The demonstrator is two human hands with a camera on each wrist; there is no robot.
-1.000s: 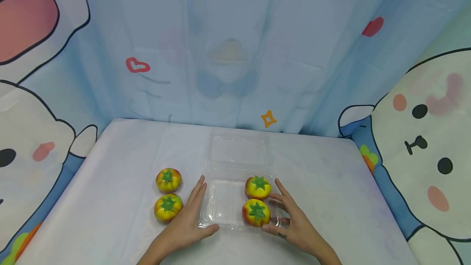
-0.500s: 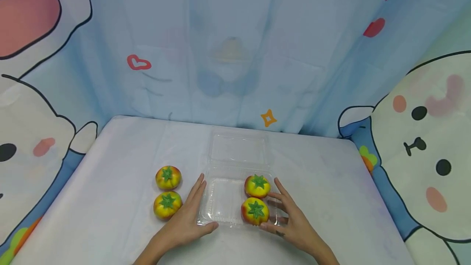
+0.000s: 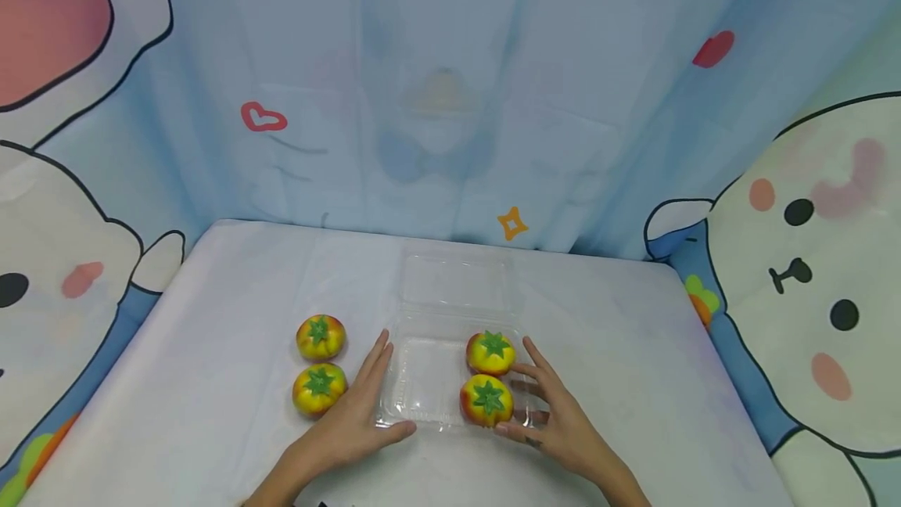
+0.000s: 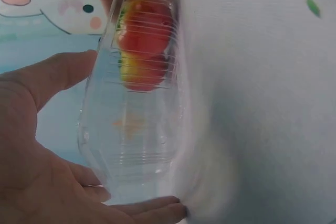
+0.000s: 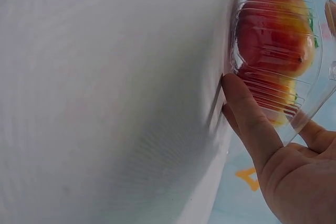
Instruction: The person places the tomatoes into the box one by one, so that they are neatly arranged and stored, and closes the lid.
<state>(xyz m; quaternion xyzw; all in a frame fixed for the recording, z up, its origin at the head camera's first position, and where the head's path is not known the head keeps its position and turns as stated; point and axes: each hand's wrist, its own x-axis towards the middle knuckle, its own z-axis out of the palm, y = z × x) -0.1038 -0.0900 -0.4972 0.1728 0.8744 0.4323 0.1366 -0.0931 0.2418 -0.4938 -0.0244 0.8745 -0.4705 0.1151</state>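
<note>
A clear plastic clamshell box [image 3: 431,382] lies with its lid [image 3: 456,282] folded back, away from the person. In its right half sit two yellow-red persimmons, a far one [image 3: 490,354] and a near one [image 3: 486,400], with green leafy tops. My left hand [image 3: 355,421] lies along the box's left side, fingers nearly straight, thumb at the front corner; the left wrist view puts the thumb [image 4: 68,72] at the rim. My right hand [image 3: 563,421] rests at the right side with loosely bent fingers. Through the wall in the right wrist view, red fruit [image 5: 275,32] shows.
Two more persimmons, a far one [image 3: 320,337] and a near one [image 3: 319,390], sit on the white-covered table [image 3: 211,382] left of the box, the near one close to my left hand. A blue curtain [image 3: 317,45] with cartoon figures hangs behind the table.
</note>
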